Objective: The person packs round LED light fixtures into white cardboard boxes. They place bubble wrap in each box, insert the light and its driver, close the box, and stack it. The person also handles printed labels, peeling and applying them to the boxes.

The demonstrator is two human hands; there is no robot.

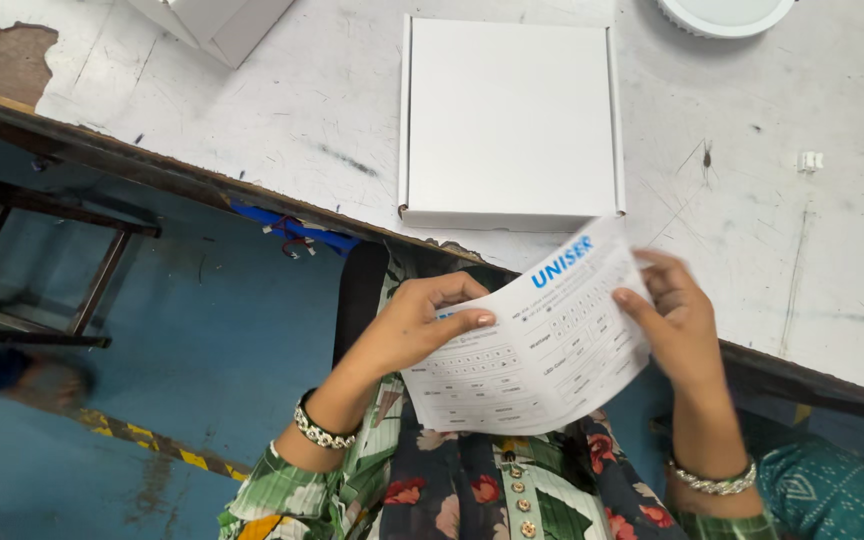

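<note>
Scratched and scuffed, a white bench (252, 120) runs across the upper part of the view, with blue floor (202, 330) and a dark metal frame (42, 260) below its edge at the left. Next comes the left hand (412, 325), its fingers (462, 320) curled and pinched on the left edge of a printed paper sheet (537, 345), held in the air above the lap just in front of the bench edge. Behind the sheet, a flat white box (507, 115) lies closed on the bench. Further right, the right hand (677, 320) has its fingers (642, 305) closed on the sheet's right edge. A round white lamp (727, 15) sits at the top edge.
</note>
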